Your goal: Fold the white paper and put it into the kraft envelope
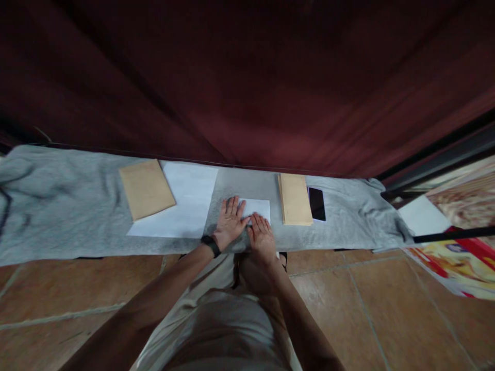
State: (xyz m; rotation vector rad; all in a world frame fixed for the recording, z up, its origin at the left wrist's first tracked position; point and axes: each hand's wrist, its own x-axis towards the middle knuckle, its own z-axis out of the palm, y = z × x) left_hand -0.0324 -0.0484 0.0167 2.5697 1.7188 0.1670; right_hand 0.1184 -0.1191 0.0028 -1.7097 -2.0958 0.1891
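Note:
A small folded white paper (258, 208) lies on a grey cloth (58, 206) spread on the floor. My left hand (229, 222) lies flat on the paper's left part, fingers stretched out. My right hand (261, 237) presses flat on its lower edge, fingers together and extended. Neither hand grips anything. A black band sits on my left wrist.
A brown envelope (145, 188) rests on a large white sheet (181, 206) at the left. Right of the hands lie a stack of brown envelopes (295, 199) and a black phone (316, 203). A dark red curtain (247, 77) hangs behind. Terracotta floor tiles (386, 309) lie in front.

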